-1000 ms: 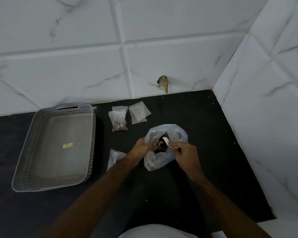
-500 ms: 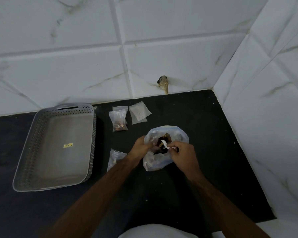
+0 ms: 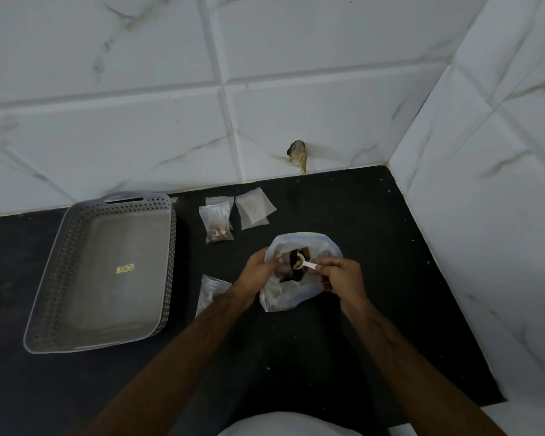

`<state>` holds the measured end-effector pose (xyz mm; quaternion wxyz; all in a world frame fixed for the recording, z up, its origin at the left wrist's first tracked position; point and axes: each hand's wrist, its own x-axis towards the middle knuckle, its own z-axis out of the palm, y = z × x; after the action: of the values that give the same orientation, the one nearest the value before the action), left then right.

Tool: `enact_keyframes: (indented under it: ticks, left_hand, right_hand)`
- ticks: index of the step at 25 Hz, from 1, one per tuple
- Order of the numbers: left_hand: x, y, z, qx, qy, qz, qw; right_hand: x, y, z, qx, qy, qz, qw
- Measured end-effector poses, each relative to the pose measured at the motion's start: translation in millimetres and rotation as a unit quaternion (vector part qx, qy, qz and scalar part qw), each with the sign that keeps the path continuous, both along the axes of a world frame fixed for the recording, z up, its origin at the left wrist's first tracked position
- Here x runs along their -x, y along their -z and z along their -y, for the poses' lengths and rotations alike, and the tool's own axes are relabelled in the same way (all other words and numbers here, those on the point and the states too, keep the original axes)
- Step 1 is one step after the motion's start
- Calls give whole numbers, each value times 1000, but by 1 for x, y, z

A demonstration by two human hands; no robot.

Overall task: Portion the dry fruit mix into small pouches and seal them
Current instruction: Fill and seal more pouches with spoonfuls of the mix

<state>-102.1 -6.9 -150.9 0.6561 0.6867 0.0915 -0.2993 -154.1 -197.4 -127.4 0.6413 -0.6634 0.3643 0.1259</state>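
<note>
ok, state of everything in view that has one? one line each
big bag: open at the top, dry fruit mix inside
left hand: grips the bag's rim
right hand: pinches the scoop handle
white scoop: bowl inside the bag's mouth
pouch near wall: holds some mix, flat on counter
empty pouches: flat, nothing in them
pouch by left forearm: lying down, partly hidden
grey basket: upright, only a small sticker inside

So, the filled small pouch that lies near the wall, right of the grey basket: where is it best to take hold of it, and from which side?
Probably by the flat, empty top strip of the filled small pouch, the end toward the wall. The fruit has gathered at the near end, so the far end lies thin and easy to pinch. Come from above; the empty pouches lie close on its right, the grey basket on its left.
</note>
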Motion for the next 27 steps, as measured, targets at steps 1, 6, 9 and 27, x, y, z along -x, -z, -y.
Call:
enact_keyframes:
  ticks: [1,6,9,27]
  left_hand:
    - [1,-1,0,0,3,3,1000]
    - [-2,-6,-3,4,14,9,1000]
    - [-2,-13,-2,-22,6,23,999]
    - [46,-26,-98,-271,-60,355,893]
  right_hand:
    - [0,0,0,-7,3,-4,1000]
    - [2,-2,1,-91,52,-16,994]
    - [4,-6,4,-118,53,-19,991]
    - [22,-59,10,-177,-11,35,984]
